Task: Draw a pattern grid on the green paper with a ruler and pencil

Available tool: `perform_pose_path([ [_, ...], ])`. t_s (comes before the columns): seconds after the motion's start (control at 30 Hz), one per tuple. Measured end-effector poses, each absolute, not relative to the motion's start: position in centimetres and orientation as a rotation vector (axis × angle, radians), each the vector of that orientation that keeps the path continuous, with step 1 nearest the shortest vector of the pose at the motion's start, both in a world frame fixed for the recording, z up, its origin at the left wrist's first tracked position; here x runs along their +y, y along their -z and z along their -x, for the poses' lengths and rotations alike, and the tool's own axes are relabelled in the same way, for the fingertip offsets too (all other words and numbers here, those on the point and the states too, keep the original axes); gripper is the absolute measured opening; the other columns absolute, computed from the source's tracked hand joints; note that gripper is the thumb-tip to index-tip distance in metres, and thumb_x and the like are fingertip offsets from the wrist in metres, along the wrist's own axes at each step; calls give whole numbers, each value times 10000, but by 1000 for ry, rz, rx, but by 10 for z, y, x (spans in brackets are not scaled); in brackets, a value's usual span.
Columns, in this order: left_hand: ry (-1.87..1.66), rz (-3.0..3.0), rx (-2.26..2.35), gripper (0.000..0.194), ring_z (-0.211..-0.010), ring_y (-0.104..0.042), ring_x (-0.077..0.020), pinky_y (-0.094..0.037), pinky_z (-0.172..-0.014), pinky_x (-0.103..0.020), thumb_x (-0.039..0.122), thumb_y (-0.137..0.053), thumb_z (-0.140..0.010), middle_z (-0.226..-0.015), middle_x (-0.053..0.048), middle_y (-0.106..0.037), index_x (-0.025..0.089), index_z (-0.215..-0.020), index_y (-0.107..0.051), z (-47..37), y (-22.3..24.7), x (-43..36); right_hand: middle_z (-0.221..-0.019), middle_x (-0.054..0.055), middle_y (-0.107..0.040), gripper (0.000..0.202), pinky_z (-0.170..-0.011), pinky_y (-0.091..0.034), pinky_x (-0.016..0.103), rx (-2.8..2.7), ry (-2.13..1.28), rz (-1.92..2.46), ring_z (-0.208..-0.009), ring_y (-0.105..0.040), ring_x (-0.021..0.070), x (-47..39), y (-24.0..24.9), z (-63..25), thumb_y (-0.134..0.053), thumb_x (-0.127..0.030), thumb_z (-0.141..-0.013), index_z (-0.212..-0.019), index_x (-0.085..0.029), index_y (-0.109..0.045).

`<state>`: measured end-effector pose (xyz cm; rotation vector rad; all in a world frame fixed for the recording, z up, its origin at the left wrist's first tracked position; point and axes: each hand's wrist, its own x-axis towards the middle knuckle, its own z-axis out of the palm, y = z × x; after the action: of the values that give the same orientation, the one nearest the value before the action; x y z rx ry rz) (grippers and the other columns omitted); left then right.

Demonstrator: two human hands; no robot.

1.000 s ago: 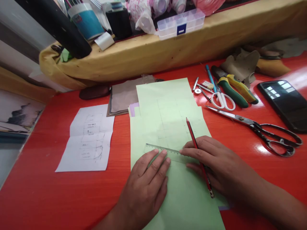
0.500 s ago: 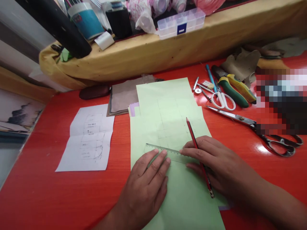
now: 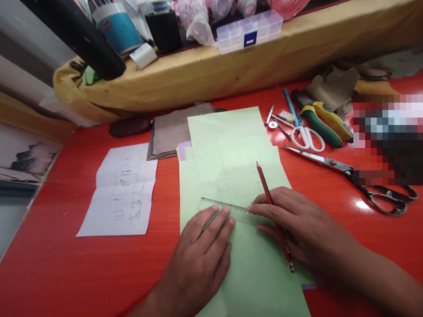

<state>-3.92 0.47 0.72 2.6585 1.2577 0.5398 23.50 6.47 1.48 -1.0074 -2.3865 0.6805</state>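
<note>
Under my left hand [image 3: 200, 255], whose fingers lie flat, a clear ruler [image 3: 240, 210] is pressed to light green paper [image 3: 201, 171]. Faint pencil lines run across the paper above the ruler. My right hand [image 3: 295, 220] carries a red and black pencil [image 3: 264, 179] tucked between its fingers, the sharpened tip pointing away from me and off the paper. Thumb and index finger of that hand touch the ruler's right part, covering its end. To the left lies a creased white sheet [image 3: 107, 207] with a drawing on it.
Large scissors [image 3: 330, 163], white-handled scissors [image 3: 308, 138] and green-yellow pliers [image 3: 322, 121] lie right of the paper on the red table [image 3: 82, 273]. Brown leather pieces [image 3: 178, 132] sit behind it. A cloth-covered ledge [image 3: 198, 72] bears a clear plastic box [image 3: 231, 37].
</note>
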Motion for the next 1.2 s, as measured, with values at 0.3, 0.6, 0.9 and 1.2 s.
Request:
perform_pose_path([
  [0.3,-539,-2654,1255,424,-1490,-505,-351,-509,-1177,-544,116,-504,-1112,-1622,-124,-606,68,-1520,-609,39,-7,6,-1121,131,-761,255,-858,-625,398,-2380,-685,1005,-995,-725,265,66,-14,-235,-536,-248,-1135,-1302,-212,-726],
  [0.6,-551,-2658,1258,418,-1478,-520,-349,-516,-1174,-537,115,-510,-1106,-1606,-123,-620,72,-1506,-623,39,-8,6,-1122,127,-763,253,-864,-625,395,-2371,-698,1012,-1002,-727,262,66,-15,-235,-552,-239,-1126,-1299,-209,-734],
  [0.9,-553,-2659,1266,418,-1481,-531,-337,-525,-1176,-521,124,-503,-1110,-1603,-122,-624,81,-1507,-624,38,-8,6,-1126,131,-765,257,-859,-633,408,-2366,-718,1018,-1001,-728,260,66,-15,-236,-550,-228,-1123,-1304,-214,-732],
  [1.2,-549,-2662,1254,414,-1472,-530,-343,-523,-1167,-540,122,-504,-1112,-1587,-136,-636,69,-1506,-621,38,-9,6,-1119,128,-766,256,-855,-626,409,-2360,-717,1017,-996,-727,265,66,-14,-235,-562,-221,-1114,-1300,-213,-738],
])
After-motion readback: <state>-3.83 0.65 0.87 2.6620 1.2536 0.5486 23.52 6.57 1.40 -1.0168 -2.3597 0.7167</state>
